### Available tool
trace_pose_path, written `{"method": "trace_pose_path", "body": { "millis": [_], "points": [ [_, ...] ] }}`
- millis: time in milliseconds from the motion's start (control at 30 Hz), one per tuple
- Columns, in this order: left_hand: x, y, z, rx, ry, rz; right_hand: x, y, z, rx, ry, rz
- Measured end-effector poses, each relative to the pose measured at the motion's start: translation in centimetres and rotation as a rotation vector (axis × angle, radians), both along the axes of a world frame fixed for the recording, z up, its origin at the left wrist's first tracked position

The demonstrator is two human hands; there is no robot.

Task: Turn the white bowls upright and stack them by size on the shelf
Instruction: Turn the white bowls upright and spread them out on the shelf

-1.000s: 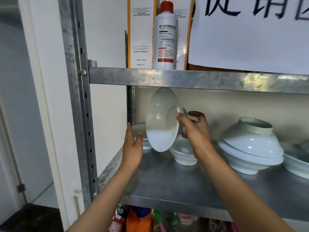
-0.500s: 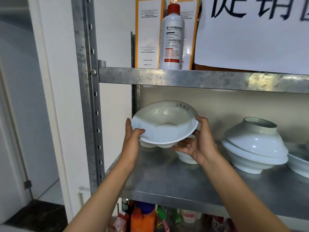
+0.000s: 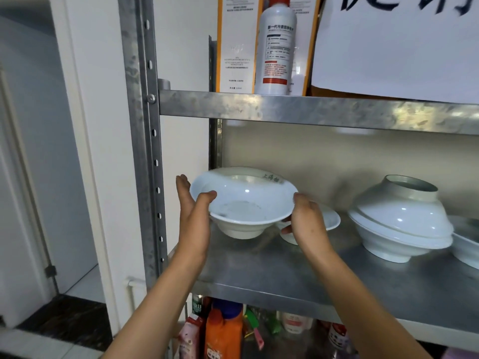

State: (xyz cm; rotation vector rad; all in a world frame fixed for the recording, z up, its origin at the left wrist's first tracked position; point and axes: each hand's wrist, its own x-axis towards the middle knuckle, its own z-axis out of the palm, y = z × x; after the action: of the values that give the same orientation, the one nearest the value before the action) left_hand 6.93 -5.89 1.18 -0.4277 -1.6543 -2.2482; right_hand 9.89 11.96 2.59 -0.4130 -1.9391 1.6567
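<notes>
A wide white bowl (image 3: 246,200) is upright at the left end of the metal shelf (image 3: 285,270), its foot at or just above the shelf surface. My left hand (image 3: 194,216) grips its left rim, thumb over the edge. My right hand (image 3: 307,221) holds its right rim, fingers curled under it. Behind my right hand a smaller upright white bowl (image 3: 331,220) is partly hidden. Further right an upside-down white bowl (image 3: 399,216) rests on another bowl. A further white bowl (image 3: 466,242) is cut off at the right edge.
The shelf post (image 3: 145,141) stands close to my left hand. The upper shelf rail (image 3: 311,110) runs overhead, carrying a white bottle (image 3: 276,47), boxes and a paper sign (image 3: 399,42). Bottles and packs (image 3: 223,332) crowd the level below.
The bowl went from tilted on edge with its inside facing me to upright, then moved down toward the shelf surface. Both hands shifted to opposite sides of its rim.
</notes>
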Motion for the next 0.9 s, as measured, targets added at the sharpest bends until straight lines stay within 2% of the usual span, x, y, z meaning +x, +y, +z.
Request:
{"method": "trace_pose_path", "body": {
  "millis": [167, 400, 767, 900],
  "points": [
    [0.2, -0.3, -2.1, -0.017, -0.012, 0.080, -0.9, -0.2, -1.6, 0.043, -0.171, 0.077],
    [0.1, -0.5, -4.0, -0.020, -0.043, 0.137, -1.5, -0.6, -3.5, 0.062, -0.257, 0.090],
    [-1.3, -0.3, -5.7, 0.135, -0.147, 0.156, -2.8, -1.0, -6.3, 0.075, -0.238, 0.117],
    [-2.0, -0.5, -5.7, 0.118, -0.182, 0.194, -3.0, -1.3, -6.6, 0.073, -0.257, 0.115]
  ]
}}
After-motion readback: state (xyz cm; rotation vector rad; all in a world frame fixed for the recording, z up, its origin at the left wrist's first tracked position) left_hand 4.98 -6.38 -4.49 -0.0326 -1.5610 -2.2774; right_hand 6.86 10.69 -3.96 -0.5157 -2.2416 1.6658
